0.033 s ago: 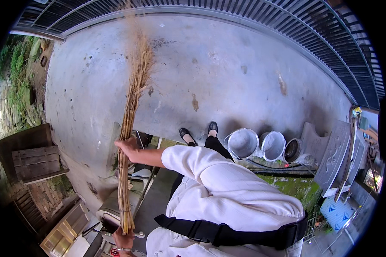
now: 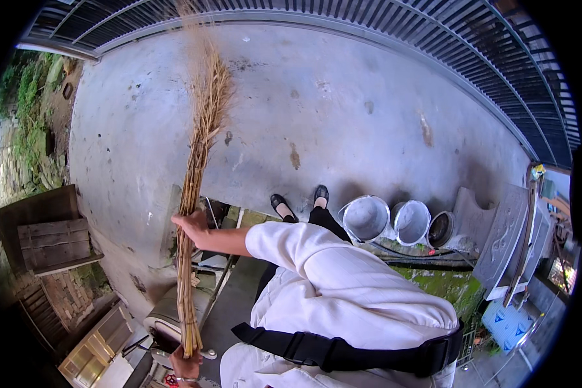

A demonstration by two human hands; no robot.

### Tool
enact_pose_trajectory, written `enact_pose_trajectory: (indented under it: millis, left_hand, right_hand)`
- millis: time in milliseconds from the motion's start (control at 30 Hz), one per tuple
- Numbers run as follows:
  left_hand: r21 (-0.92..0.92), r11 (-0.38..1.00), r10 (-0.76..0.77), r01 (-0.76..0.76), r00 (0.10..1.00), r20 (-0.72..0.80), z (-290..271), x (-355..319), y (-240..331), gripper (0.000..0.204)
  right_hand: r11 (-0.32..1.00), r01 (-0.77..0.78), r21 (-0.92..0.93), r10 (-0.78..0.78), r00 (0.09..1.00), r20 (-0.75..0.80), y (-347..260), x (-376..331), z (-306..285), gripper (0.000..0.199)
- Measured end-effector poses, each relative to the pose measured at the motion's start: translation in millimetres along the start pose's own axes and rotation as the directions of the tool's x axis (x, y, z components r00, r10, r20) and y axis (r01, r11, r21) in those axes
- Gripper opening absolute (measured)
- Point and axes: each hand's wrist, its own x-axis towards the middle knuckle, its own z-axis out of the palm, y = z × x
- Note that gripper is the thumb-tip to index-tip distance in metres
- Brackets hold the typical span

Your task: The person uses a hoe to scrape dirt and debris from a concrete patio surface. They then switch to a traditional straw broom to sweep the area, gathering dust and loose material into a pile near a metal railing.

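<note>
1. Nothing has moved since the earlier frame: both hands and the bundle sit as they did.
2. Lowest in view, the left hand [image 2: 186,366] is closed round the butt end of a bundle of dry straw-coloured stalks [image 2: 194,194]; only its upper part shows at the picture's edge.
3. Above it, the right hand [image 2: 191,226] grips the same bundle about midway up, fingers wrapped round the stalks, with the white-sleeved arm [image 2: 291,242] reaching across from the right.
4. From the left hand the bundle rises nearly upright, passes through the right hand and spreads into a loose, feathery tip well beyond it.
5. Right of the right hand, the person's two black shoes [image 2: 301,199] stand at the edge of the concrete floor [image 2: 343,110].
6. Further right, two pale metal buckets [image 2: 387,218] stand just beside each other, with a dark round pot [image 2: 441,227] next to them.
7. Left of the hands, well apart, lies a weathered wooden crate [image 2: 55,242].
8. Beyond the bundle's tip, a dark slatted metal railing [image 2: 433,32] curves along the far side of the floor.
</note>
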Motion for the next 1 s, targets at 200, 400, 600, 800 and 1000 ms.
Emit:
enact_pose_trajectory:
  millis: [200,400,600,800,1000]
  left_hand:
    - [-0.178,0.977,-0.041,0.119,0.919,0.392,-12.3,12.8,-72.1,0.018]
    - [0.004,0.934,0.273,-0.357,0.721,0.637,57.1,108.4,-42.9,0.018]
    - [0.375,0.623,0.498,-0.686,0.718,0.486,167.4,182.2,92.4,0.022]
    - [0.438,0.707,0.464,-0.555,0.832,0.305,101.3,168.5,119.8,0.020]
    - [0.325,0.907,0.289,-0.267,0.957,-0.021,67.4,132.4,62.5,0.022]
  right_hand:
    - [0.946,-0.270,0.179,0.259,0.962,0.085,-21.7,-82.5,-61.5,0.021]
    - [0.859,-0.257,0.442,0.340,0.933,-0.117,14.9,-55.9,-211.7,0.013]
    - [0.852,0.064,0.520,0.207,0.871,-0.446,-16.9,32.3,-344.6,0.017]
    - [0.919,0.046,0.392,0.227,0.751,-0.620,-14.5,119.5,-272.9,0.015]
    - [0.994,-0.095,-0.054,0.049,0.828,-0.558,-16.3,141.2,-84.7,0.017]
